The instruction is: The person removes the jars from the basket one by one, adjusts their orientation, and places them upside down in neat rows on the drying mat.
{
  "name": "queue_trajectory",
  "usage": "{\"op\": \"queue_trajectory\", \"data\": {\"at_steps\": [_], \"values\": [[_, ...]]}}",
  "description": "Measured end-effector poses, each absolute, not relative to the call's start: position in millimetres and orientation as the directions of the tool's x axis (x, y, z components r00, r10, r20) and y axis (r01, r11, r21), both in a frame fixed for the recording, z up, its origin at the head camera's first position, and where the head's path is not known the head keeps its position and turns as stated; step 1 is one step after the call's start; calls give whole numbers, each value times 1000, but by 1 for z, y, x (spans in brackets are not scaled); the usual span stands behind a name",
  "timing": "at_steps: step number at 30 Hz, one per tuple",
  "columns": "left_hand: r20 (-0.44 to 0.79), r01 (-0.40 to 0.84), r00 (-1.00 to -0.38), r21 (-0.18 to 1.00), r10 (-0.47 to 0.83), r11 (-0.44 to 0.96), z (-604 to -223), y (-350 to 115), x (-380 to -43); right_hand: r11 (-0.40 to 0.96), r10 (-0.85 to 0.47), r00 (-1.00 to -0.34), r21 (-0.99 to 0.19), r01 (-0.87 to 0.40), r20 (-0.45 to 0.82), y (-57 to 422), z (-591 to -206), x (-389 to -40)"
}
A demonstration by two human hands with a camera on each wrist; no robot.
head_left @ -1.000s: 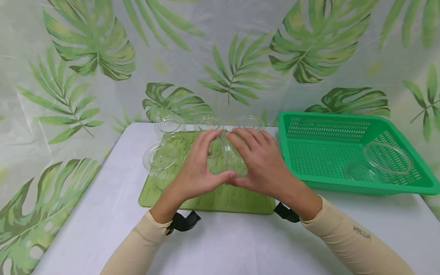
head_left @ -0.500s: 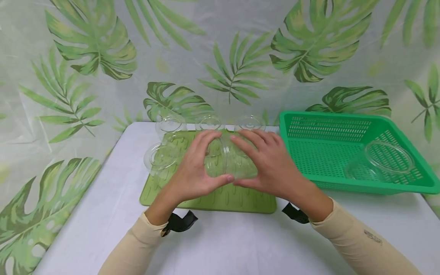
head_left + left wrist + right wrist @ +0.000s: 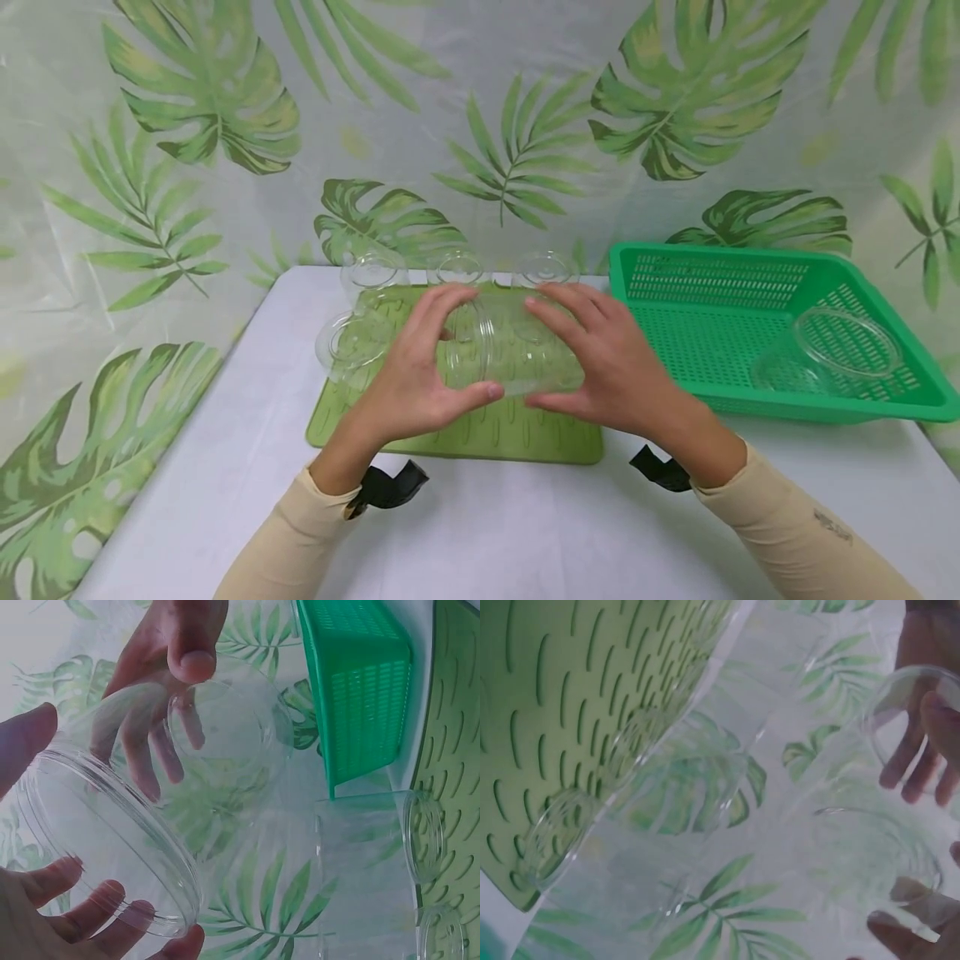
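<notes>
A clear plastic cup (image 3: 517,358) lies sideways above the mat, between my two hands. My left hand (image 3: 405,375) holds its ridged rim, fingers and thumb spread round it; the left wrist view shows the fingertips (image 3: 109,894) against that rim. My right hand (image 3: 615,362) curves round the cup's body toward the base, thumb below and fingers above. Several lines double at the rim, and I cannot tell whether a second cup is nested inside. Beneath is a light green ridged mat (image 3: 450,442).
Several clear cups stand along the mat's back and left edges, such as one at the back left (image 3: 373,271) and one at the left (image 3: 348,342). A green perforated basket (image 3: 750,400) stands at the right, with a clear cup (image 3: 847,346) tilted in it. Behind hangs a leaf-patterned cloth (image 3: 517,108).
My right hand has slid rightward from the rim toward the cup's base, baring more of the body. My left hand has shifted slightly left and stays at the rim.
</notes>
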State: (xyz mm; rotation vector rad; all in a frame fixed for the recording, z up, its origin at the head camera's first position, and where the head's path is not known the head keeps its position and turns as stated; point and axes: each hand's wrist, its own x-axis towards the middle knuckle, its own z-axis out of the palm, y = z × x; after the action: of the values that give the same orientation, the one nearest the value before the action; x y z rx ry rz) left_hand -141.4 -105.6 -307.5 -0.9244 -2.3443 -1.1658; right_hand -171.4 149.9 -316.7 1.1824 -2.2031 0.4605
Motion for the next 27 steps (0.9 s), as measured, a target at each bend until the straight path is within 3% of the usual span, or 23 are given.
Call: {"op": "queue_trajectory", "data": {"at_steps": [2, 8, 17, 23, 27], "values": [[577, 695, -719, 583, 387, 421, -306, -107, -141, 513, -615, -448, -103, -852, 649, 154, -316, -171], [564, 667, -743, 666, 360, 334, -306, -110, -140, 419, -533, -592, -419, -805, 604, 161, -315, -166], [542, 635, -769, 712, 340, 300, -309, -110, -142, 351, -507, -699, -619, -702, 505, 163, -317, -162], [512, 573, -799, 807, 316, 142, -315, -107, -148, -57, -447, -745, -847, -528, 495, 152, -331, -166], [516, 552, -798, 833, 312, 32, -320, -99, -153, -343, -356, -800, -864, -369, 484, 140, -342, -166]]}}
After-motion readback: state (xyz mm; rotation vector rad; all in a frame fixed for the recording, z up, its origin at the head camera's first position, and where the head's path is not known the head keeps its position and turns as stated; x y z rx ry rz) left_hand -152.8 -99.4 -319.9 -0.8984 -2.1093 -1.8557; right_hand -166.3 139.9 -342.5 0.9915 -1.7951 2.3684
